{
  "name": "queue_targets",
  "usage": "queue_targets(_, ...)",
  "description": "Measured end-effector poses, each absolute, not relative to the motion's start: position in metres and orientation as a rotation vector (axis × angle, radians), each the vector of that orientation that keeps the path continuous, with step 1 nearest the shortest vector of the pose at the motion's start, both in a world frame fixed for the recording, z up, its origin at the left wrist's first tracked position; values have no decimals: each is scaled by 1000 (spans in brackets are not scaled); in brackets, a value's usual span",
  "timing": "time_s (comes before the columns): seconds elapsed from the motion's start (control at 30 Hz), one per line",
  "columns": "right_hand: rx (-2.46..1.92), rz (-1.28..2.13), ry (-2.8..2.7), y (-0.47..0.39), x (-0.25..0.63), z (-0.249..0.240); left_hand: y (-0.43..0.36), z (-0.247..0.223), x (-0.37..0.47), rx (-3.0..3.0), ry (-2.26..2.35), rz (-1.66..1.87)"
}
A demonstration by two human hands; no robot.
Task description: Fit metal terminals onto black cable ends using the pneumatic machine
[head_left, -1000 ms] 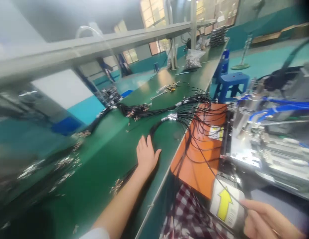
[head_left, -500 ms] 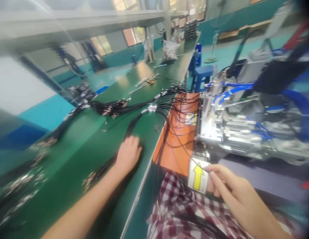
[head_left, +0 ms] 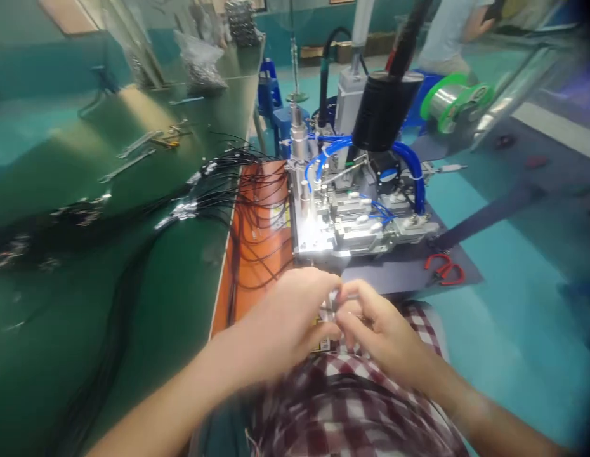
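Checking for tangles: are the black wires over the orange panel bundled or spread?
Spread. The wires fan out in separate loops across the orange panel, bundled only on the green bench.

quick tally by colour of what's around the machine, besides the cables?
Red pliers: 1
Green-flanged wire spool: 1
Blue stool: 1
Orange mat: 1
Black cylinder on the machine: 1
Total: 5

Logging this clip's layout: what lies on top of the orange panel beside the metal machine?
Thin black wires loop across the orange panel, and a small label shows near its right edge. Both hands, left hand and right hand, cover its near end; anything there is hidden.
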State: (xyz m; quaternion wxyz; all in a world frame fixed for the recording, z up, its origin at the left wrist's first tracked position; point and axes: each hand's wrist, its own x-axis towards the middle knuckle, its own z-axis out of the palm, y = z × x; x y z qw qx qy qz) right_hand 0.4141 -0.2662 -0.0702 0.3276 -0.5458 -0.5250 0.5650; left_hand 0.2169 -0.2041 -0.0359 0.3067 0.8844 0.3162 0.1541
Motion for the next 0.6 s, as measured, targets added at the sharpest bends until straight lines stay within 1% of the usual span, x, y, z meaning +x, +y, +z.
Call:
queue_targets(0.1,-1405,1517,-1162,-259,422,-73,-195,-45,239,2155,782,310)
queue_targets(0.27,-1426,1425,-1117,-252,431,-82,-188,-75,230,1922,919,395)
queue_targets(0.47,-1350,1396,-1092,-241,418,-86,-193,-74,226,1901,970,419)
queue_targets(0.6,-1347,1409,-1154,-237,414,-84,-198,-72,232,1747,1040,566)
